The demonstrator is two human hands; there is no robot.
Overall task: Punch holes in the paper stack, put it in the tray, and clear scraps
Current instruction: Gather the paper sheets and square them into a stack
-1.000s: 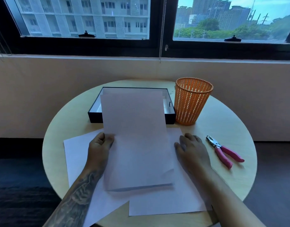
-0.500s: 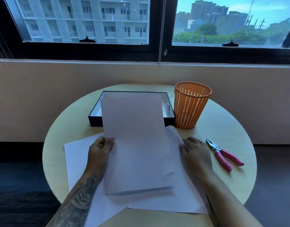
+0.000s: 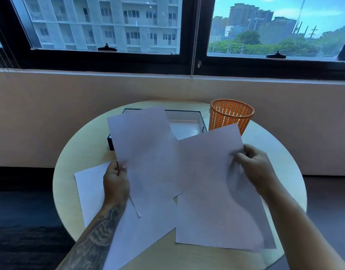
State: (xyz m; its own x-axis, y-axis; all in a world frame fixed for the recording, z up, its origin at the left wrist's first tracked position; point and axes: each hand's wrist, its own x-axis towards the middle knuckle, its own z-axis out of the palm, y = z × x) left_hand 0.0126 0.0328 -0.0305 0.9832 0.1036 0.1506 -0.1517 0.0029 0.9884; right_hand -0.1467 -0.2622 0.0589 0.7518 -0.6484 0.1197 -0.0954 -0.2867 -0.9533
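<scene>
Two up in the air, one down. In the left hand (image 3: 116, 178): a plain white paper sheet (image 3: 146, 152), pinched at its lower left edge, fingers (image 3: 113, 170) curled tight round that edge. Long axis near-to-far, far end tipped a bit to the left and hanging in front of the left half of the shallow black rectangular tray (image 3: 185, 128).

In the right hand (image 3: 254, 166): a second plain white paper sheet (image 3: 212, 182), pinched at its right edge between thumb and curled fingers, slightly blurred there. Long axis also near-to-far, far right corner up in front of the orange plastic mesh basket (image 3: 231, 115), near end low over the surface. Inner edges of both meeting in the middle, front-to-back order there impossible to tell.

Flat on the round pale wooden surface (image 3: 275, 149), near left: a third white sheet (image 3: 91, 191), partly under the left forearm and the raised sheets, far end angled to the left.

Tray at the far side, white inside, long side facing this way, basket upright just beside its right end. Behind: beige wall, black-framed window (image 3: 195, 61) with a metal bead chain (image 3: 196, 26) hanging down the middle, apartment blocks and green trees outside. Dark floor all round.
</scene>
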